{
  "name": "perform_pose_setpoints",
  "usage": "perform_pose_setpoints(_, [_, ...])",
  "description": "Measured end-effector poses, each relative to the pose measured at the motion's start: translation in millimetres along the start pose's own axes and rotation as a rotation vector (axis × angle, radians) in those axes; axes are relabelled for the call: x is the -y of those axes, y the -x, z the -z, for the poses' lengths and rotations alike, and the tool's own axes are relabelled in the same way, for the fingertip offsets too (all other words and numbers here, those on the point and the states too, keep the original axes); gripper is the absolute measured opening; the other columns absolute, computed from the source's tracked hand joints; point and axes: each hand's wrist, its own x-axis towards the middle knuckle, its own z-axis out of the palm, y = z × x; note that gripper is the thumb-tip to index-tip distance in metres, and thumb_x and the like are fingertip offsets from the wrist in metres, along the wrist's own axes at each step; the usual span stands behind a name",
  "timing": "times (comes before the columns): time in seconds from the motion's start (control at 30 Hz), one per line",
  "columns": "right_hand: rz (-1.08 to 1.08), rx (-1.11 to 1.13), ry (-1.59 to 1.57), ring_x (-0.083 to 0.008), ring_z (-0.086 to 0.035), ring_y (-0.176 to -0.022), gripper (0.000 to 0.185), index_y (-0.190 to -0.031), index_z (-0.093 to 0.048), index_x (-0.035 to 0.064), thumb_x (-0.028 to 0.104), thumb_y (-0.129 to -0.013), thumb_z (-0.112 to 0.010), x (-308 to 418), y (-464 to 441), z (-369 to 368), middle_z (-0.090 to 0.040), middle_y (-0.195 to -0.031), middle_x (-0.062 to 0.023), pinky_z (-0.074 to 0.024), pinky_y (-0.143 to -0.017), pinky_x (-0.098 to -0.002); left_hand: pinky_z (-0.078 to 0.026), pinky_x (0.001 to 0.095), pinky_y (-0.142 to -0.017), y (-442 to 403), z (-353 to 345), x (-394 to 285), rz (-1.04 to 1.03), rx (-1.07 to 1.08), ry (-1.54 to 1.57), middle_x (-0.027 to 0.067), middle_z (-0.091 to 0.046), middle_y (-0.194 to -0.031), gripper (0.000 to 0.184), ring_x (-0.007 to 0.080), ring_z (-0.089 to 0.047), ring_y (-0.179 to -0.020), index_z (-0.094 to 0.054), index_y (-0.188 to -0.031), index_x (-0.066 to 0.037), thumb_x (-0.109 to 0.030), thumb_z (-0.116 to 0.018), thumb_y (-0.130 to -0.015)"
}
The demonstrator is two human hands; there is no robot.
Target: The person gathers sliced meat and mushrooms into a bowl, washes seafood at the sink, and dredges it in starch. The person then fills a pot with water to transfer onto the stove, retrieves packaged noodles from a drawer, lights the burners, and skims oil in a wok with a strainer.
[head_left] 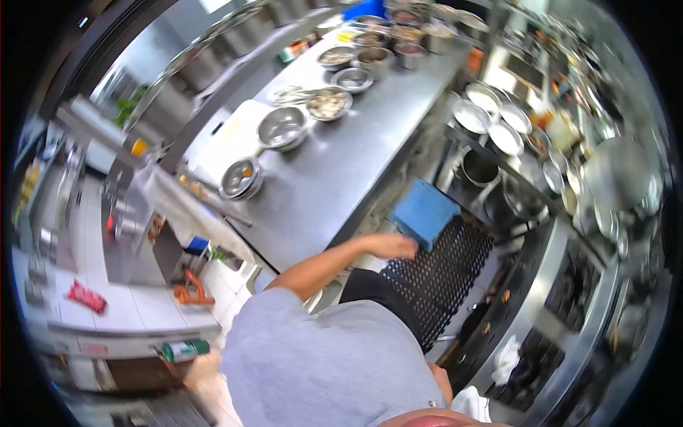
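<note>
My left hand point(395, 246) reaches out over the floor with its fingers curled, seen from the back. Whether anything is inside the fingers is hidden. Just beyond it a blue, box-like thing point(425, 211) rests at the far end of a black perforated mat point(452, 267). The hand is close to the near corner of that blue thing; I cannot tell whether they touch. On my right side only a sliver of skin shows beside the grey shirt, and my right hand point(440, 381) cannot be made out clearly. A white cloth point(472, 404) is near it.
A long steel counter point(341, 171) on the left carries metal bowls point(282, 128). To the right runs a stove point(544, 285) with a crumpled white cloth point(506, 361). Pots point(478, 167) and pans point(505, 137) crowd ahead. A green bottle point(185, 349) lies behind left.
</note>
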Motion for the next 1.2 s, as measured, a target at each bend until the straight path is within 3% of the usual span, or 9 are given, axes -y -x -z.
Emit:
perform_pose_setpoints(0.2, [-0.010, -0.350, 0.245, -0.0360, -0.057, -0.081, 0.050, -0.120, -0.052, 0.0031, 0.004, -0.071, -0.065, 64.7, -81.1, 80.8, -0.061, -0.086, -0.0194, -0.0455, -0.073, -0.0420, -0.045, 0.0270, -0.063, 328.8, 128.3, -202.5, -0.963, -2.007, -0.406, 0.0090, -0.053, -0.077, 0.012, 0.0162, -0.052, -0.065, -0.049, -0.088, 0.000, -0.010, -0.052, -0.084])
perform_pose_setpoints(0.27, [-0.035, -0.399, 0.315, -0.0357, -0.056, -0.086, 0.046, -0.120, -0.052, 0.0016, 0.010, -0.076, -0.063, 74.2, -102.7, 102.6, -0.060, -0.089, -0.0192, -0.0439, -0.077, -0.0428, -0.045, 0.0270, -0.065, 429.0, 168.0, -191.1, -0.431, -2.671, -0.597, 0.0104, -0.055, -0.079, 0.014, 0.0166, -0.054, -0.069, -0.050, -0.090, 0.000, -0.011, -0.055, -0.084])
perform_pose_setpoints(0.5, [0.266, -0.402, 0.321, -0.0340, -0.060, -0.073, 0.042, -0.118, -0.052, -0.0013, 0.006, -0.077, -0.061, 144.4, -147.2, 122.4, -0.061, -0.082, -0.0225, -0.0472, -0.068, -0.0374, -0.043, 0.0370, -0.088, 525.6, 229.6, -103.7, 0.518, -1.798, -0.767, 0.0109, -0.058, -0.111, 0.037, 0.0239, -0.054, -0.104, -0.052, -0.121, -0.005, -0.021, -0.052, -0.087])
perform_pose_setpoints(0.6, [0.317, -0.391, 0.264, -0.0384, -0.058, -0.091, 0.044, -0.122, -0.051, 0.0023, 0.012, -0.080, -0.062, 165.8, -142.1, 115.4, -0.059, -0.102, -0.0244, -0.0447, -0.082, -0.0399, -0.049, 0.0369, -0.081, 496.2, 157.6, -159.8, 0.518, -2.102, 0.022, 0.0138, -0.057, -0.112, 0.039, 0.0221, -0.056, -0.099, -0.052, -0.120, -0.001, -0.027, -0.043, -0.092])
perform_pose_setpoints(0.83, [0.271, -0.410, 0.264, -0.0391, -0.059, -0.083, 0.033, -0.110, -0.052, 0.0018, 0.019, -0.082, -0.057, 192.5, -152.5, 109.5, -0.061, -0.085, -0.0213, -0.0474, -0.073, -0.0457, -0.048, 0.0340, -0.082, 370.3, 117.4, -146.9, -0.207, -2.032, -0.185, 0.0139, -0.057, -0.108, 0.043, 0.0227, -0.057, -0.097, -0.046, -0.123, 0.001, -0.030, -0.042, -0.093])
perform_pose_setpoints(0.97, [0.735, -0.556, 0.063, -0.0322, -0.060, -0.086, 0.032, -0.109, -0.057, 0.0029, 0.023, -0.085, -0.058, 270.6, -161.3, 139.2, -0.062, -0.093, -0.0172, -0.0483, -0.074, -0.0398, -0.048, 0.0324, -0.082, 267.6, 80.0, -137.7, -0.577, -1.638, 0.343, 0.0139, -0.058, -0.105, 0.046, 0.0231, -0.057, -0.096, -0.042, -0.124, 0.003, -0.031, -0.041, -0.094])
perform_pose_setpoints(1.07, [1.048, -0.638, -0.271, -0.0308, -0.059, -0.091, 0.073, -0.142, -0.022, 0.0090, 0.031, -0.084, -0.062, 292.7, -141.9, 154.6, -0.058, -0.109, -0.0158, -0.0477, -0.079, -0.0370, -0.047, 0.0311, -0.082, 167.9, 60.3, -128.0, -0.771, -0.586, 1.136, 0.0139, -0.058, -0.104, 0.048, 0.0233, -0.057, -0.095, -0.039, -0.125, 0.004, -0.032, -0.040, -0.094])
perform_pose_setpoints(1.13, [1.074, -0.799, -0.426, -0.0297, -0.056, -0.101, 0.088, -0.145, 0.000, 0.0091, 0.029, -0.085, -0.061, 277.6, -153.0, 152.8, -0.051, -0.120, -0.0169, -0.0442, -0.087, -0.0344, -0.047, 0.0266, -0.078, 42.4, 7.4, -197.1, -0.160, -1.019, 0.732, 0.0114, -0.055, -0.103, 0.047, 0.0207, -0.056, -0.092, -0.037, -0.127, 0.000, -0.036, -0.036, -0.096])
perform_pose_setpoints(1.2, [0.799, -0.889, -0.881, -0.0224, -0.049, -0.110, 0.081, -0.144, 0.002, 0.0046, 0.019, -0.087, -0.054, 226.5, -137.4, 167.6, -0.039, -0.131, -0.0125, -0.0376, -0.096, -0.0337, -0.043, 0.0281, -0.079, -41.6, -25.9, -180.2, -0.244, -0.504, 0.749, 0.0097, -0.052, -0.109, 0.036, 0.0162, -0.052, -0.096, -0.045, -0.122, -0.005, -0.030, -0.041, -0.096])
